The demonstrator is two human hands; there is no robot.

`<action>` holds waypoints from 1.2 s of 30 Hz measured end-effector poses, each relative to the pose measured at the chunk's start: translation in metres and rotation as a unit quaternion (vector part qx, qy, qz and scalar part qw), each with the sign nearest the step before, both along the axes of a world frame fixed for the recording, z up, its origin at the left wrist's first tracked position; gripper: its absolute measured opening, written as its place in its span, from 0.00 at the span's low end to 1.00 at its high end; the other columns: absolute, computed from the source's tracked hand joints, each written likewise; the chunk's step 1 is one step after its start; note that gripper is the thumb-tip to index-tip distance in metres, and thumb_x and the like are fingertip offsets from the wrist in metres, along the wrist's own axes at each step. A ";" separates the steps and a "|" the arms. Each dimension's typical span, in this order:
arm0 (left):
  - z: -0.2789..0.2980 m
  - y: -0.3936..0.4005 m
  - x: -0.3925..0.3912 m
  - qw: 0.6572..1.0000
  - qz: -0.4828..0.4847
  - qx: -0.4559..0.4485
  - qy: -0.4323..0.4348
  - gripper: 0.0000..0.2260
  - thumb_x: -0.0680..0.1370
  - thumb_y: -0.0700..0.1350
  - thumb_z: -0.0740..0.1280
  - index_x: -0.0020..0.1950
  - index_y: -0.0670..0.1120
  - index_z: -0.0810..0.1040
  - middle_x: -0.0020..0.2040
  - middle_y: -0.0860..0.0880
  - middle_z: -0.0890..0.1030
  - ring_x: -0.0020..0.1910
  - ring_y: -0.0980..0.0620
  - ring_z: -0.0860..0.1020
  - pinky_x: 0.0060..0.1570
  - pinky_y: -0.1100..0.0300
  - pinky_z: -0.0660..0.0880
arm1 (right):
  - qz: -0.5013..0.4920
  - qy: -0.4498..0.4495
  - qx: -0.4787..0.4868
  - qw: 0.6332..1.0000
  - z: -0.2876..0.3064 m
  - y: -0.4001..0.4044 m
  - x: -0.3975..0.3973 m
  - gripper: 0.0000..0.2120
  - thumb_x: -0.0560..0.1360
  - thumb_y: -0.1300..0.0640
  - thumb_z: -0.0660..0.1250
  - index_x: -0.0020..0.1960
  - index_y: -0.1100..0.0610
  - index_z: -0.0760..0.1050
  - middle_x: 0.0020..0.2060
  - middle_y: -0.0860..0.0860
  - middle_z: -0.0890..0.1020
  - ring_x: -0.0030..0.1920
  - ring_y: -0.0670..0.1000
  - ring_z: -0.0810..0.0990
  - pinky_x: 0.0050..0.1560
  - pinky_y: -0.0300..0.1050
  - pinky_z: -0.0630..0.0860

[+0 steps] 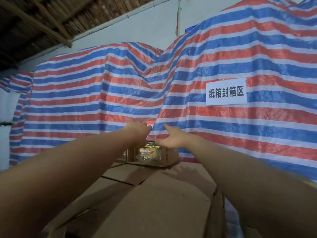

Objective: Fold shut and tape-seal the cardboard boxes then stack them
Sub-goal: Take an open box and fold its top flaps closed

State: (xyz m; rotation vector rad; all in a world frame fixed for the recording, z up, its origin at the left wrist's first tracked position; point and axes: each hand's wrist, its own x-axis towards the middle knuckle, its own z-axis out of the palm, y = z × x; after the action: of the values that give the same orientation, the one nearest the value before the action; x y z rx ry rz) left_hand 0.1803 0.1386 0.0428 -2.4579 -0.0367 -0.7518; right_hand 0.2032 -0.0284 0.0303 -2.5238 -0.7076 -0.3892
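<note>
Closed cardboard boxes fill foreground, stacked. Both arms reach over them to small open box on top at back; left hand and right hand apart, fingers straight, blurred. Striped tarp behind.

Both bare arms reach forward from the bottom corners of the frame and draw close at its centre. The left hand sits just left of centre, its back turned up and its fingers bent downward at the tips; the tips are blurred. The right hand lies just right of centre, slightly lower, palm turned toward the left, fingers straight and held together, thumb raised. The two hands are near each other but apart.
</note>
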 end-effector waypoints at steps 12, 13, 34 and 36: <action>-0.015 0.004 0.050 0.997 -0.003 -0.054 0.064 0.10 0.79 0.38 0.62 0.60 0.46 0.74 0.57 0.46 0.78 0.55 0.45 0.77 0.44 0.55 0.71 | -0.091 -0.118 -0.081 0.985 -0.020 0.027 0.035 0.09 0.79 0.54 0.63 0.57 0.55 0.76 0.55 0.54 0.79 0.53 0.56 0.78 0.57 0.53 0.77; -0.013 0.003 0.047 0.997 -0.021 -0.065 0.045 0.08 0.79 0.37 0.62 0.56 0.47 0.74 0.56 0.45 0.78 0.54 0.45 0.77 0.43 0.55 0.70 | -0.104 -0.141 -0.049 0.983 -0.019 0.026 0.032 0.09 0.79 0.56 0.61 0.56 0.56 0.76 0.53 0.54 0.79 0.53 0.56 0.78 0.56 0.53 0.77; 0.097 -0.125 -0.215 0.915 -0.268 -0.292 0.079 0.11 0.80 0.53 0.66 0.49 0.47 0.81 0.45 0.48 0.81 0.47 0.49 0.79 0.50 0.54 0.76 | -0.081 0.044 0.189 0.978 0.099 -0.172 -0.247 0.11 0.74 0.65 0.58 0.35 0.59 0.75 0.21 0.52 0.75 0.19 0.51 0.73 0.26 0.40 0.75; 0.093 -0.143 -0.245 0.896 -0.267 -0.326 0.140 0.09 0.81 0.48 0.65 0.53 0.46 0.82 0.46 0.48 0.82 0.45 0.48 0.80 0.48 0.55 0.78 | -0.089 0.059 0.201 0.974 0.089 -0.202 -0.280 0.13 0.75 0.66 0.58 0.34 0.58 0.74 0.19 0.51 0.74 0.17 0.50 0.71 0.22 0.38 0.73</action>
State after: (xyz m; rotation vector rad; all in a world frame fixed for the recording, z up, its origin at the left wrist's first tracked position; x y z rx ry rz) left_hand -0.0643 -0.0039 0.1353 -3.2581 0.6159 -0.6600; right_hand -0.0769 -0.2303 0.1193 -2.2048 -0.3187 -0.3951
